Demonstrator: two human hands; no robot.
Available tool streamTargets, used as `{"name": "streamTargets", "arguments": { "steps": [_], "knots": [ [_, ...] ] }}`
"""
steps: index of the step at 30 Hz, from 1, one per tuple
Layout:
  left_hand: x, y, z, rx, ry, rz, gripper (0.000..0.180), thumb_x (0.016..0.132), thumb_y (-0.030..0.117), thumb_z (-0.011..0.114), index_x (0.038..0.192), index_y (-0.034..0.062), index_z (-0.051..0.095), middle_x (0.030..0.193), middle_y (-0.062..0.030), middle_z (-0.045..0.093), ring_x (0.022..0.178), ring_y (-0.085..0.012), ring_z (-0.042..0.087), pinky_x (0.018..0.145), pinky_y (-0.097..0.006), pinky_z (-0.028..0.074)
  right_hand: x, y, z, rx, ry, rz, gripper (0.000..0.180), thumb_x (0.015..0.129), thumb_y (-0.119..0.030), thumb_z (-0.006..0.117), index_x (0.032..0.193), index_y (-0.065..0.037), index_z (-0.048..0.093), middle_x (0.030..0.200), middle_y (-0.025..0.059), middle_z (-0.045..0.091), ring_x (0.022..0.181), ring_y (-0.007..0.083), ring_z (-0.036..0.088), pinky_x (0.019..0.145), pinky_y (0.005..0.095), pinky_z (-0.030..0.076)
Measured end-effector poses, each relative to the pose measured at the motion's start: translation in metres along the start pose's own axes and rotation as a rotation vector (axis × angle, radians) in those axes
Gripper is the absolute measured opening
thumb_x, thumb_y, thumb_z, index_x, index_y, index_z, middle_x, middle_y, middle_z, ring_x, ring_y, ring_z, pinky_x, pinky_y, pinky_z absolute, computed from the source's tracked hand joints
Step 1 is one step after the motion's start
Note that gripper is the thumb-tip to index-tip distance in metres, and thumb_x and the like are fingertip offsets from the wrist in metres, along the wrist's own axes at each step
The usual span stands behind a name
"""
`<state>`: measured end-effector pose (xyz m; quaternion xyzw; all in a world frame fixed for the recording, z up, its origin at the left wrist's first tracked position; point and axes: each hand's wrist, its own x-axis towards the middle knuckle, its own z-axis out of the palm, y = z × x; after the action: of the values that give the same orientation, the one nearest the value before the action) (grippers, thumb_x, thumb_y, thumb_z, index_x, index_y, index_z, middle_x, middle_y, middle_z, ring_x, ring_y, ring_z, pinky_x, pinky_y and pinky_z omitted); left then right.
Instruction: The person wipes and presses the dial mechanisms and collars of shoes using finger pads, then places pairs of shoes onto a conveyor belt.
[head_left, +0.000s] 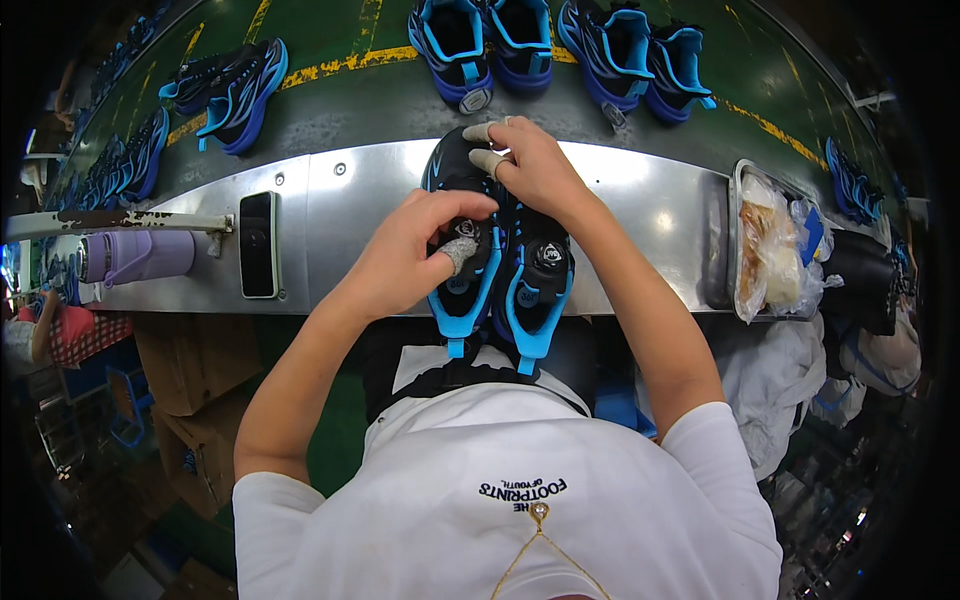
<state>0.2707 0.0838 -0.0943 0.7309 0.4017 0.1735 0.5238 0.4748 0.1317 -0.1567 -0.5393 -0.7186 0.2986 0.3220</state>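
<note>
Belt: green with yellow lines (330,105); far shoes (450,60) stand on it in pairs, the nearest just beyond the toe of the left shoe.
Tabletop: bare metal strip (620,230) between belt and person, presumably left open at centre for access.
Bar: white, worn (120,222); enters from the left and limits that side.
Left shoe: opening up (457,290), toe far, heel past the near edge, probably so turned to expose the upper.
Right shoe: parallel (525,235), just beside the left shoe; toe hidden by the right hand.
Left hand: curved over the left shoe (405,250), wrapped thumb at its dial; firmness of grasp cannot be told.
Right hand: covered fingertips at the left shoe's toe (540,170), apparently steadying it; pinch or mere contact cannot be told.
Tray: right end (733,220), filled with plastic bags (775,250); bounds the right side.
Bottle: lilac (145,255), lying near the bar.
Phone: flat, dark screen up (259,245), left of the shoes, clear of both hands.
</note>
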Motion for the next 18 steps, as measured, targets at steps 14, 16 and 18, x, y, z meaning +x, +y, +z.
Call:
{"name": "streamTargets", "arguments": {
  "steps": [14,16,18],
  "knots": [
    [0.003,-0.011,0.005,0.061,0.143,-0.009,0.044,0.081,0.007,0.069,0.124,0.0066,0.060,0.105,-0.0014,0.057,0.086,-0.0122,0.047,0.079,-0.025,0.040,0.001,0.004,0.004,0.021,-0.013,0.009,0.029,0.088,-0.017,0.066,0.116,-0.010,0.067,0.101,0.0129,0.055,0.081,0.0254,0.060,0.077,0.0345,0.051],
    [0.005,-0.013,-0.002,-0.069,0.030,0.010,0.043,0.080,0.009,0.072,0.122,0.0064,0.060,0.103,-0.0011,0.056,0.087,-0.0122,0.048,0.080,-0.026,0.041,0.001,0.007,0.005,0.026,-0.022,0.015,0.029,0.088,-0.017,0.066,0.116,-0.011,0.067,0.101,0.0129,0.055,0.082,0.0254,0.060,0.077,0.0346,0.051],
    [0.007,-0.012,-0.007,-0.108,-0.018,-0.007,0.043,0.079,0.010,0.073,0.120,0.0063,0.060,0.101,-0.0009,0.055,0.087,-0.0125,0.049,0.080,-0.026,0.041,0.001,0.009,0.006,0.029,-0.029,0.020,0.029,0.088,-0.018,0.066,0.116,-0.011,0.068,0.101,0.0129,0.055,0.082,0.0254,0.060,0.078,0.0348,0.051]
  ]
}}
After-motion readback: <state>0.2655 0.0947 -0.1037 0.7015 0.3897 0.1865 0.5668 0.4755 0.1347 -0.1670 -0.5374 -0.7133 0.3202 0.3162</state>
